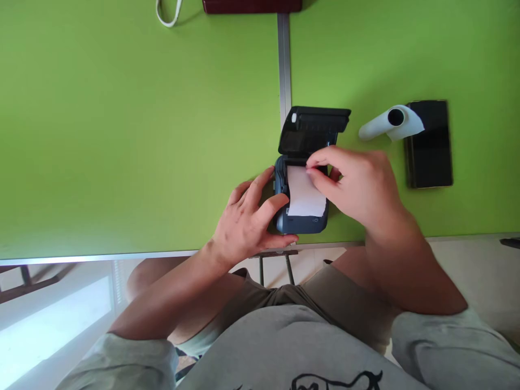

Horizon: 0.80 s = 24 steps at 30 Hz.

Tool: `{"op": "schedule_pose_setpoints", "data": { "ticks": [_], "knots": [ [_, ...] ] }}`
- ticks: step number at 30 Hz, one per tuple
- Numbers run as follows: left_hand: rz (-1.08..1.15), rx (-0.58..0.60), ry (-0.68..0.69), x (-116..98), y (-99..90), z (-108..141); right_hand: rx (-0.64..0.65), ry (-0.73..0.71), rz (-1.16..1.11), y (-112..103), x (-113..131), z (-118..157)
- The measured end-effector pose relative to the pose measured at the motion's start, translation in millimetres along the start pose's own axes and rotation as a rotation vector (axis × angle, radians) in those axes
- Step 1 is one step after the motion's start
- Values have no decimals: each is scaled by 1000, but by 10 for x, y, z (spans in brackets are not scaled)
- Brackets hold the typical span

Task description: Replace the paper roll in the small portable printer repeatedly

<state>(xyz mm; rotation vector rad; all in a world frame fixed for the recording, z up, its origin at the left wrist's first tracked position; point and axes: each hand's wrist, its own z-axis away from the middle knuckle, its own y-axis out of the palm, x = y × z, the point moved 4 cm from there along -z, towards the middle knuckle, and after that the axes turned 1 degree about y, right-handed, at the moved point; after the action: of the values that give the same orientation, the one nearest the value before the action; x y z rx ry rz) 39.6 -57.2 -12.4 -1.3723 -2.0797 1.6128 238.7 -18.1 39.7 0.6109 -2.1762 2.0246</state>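
Note:
A small dark blue-grey printer (303, 224) sits at the table's near edge, its black lid (311, 130) raised. White paper (305, 195) lies in the printer, its torn end towards the near side. My left hand (252, 216) is spread against the printer's left side, with fingertips on its edge. At the paper's far right part, my right hand (353, 181) has thumb and index finger pressed together on the paper's edge.
Right of the printer, a white paper roll (377, 125) with a dark core lies beside a black phone-like device (431, 146), its loose end over the device. A dark red object (252, 5) and a white loop (168, 19) are at the far edge of view. A metal strip (285, 70) crosses the green table (142, 135).

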Motion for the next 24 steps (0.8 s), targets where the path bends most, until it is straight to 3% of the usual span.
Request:
{"op": "schedule_pose_setpoints", "data": {
  "ticks": [5,11,15,19,20,22,24],
  "knots": [
    [-11,8,7,-8,-7,-6,226,-96,191,-58,123,-19],
    [30,10,-6,13,1,4,277,-169,150,-43,121,-80],
    [35,9,1,20,13,10,171,-216,-9,-100,75,-64],
    [30,-8,-17,21,26,21,39,-235,-438,-268,-132,-10],
    [32,-8,-24,22,30,23,-15,-199,-568,-303,-228,-8],
    [33,-4,-30,22,33,25,-323,-113,-900,-386,-471,0],
    [34,3,-27,21,31,21,-348,69,-1033,-272,-670,-22]
  ]
}}
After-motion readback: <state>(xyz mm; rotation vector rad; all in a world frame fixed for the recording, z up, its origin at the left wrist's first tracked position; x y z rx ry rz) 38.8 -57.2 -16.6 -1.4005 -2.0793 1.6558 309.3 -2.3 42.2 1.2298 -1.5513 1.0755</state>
